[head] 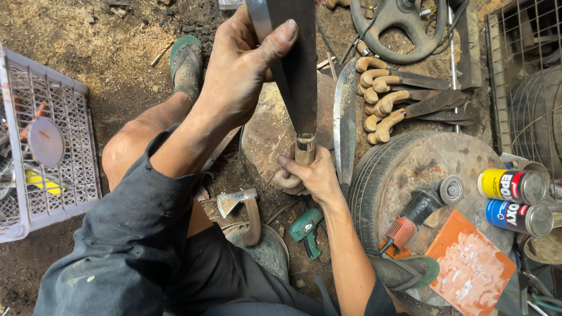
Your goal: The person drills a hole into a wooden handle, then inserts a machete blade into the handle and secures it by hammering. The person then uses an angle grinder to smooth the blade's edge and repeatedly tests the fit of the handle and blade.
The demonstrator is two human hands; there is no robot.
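Left hand point(237, 70): fingers clamped round the broad dark steel blade point(295, 64), thumb pressed flat on its face.
Right hand point(313, 175): fingers wrapped tight on the pale curved wooden handle point(298, 167), just below the blade's metal collar.
Blade: upright, between both hands, over the flat stone slab point(266, 131).
Beside the right fingers: long bare curved steel knife blade point(344, 117).
Below them: small rusty hatchet point(243, 208), green power drill point(307, 228).

The dirt floor point(105, 35) carries a white plastic crate point(64, 169), a small hatchet point(243, 208) and a green drill point(307, 229). Finished knives point(410, 102) lie beside an old tyre point(374, 175).
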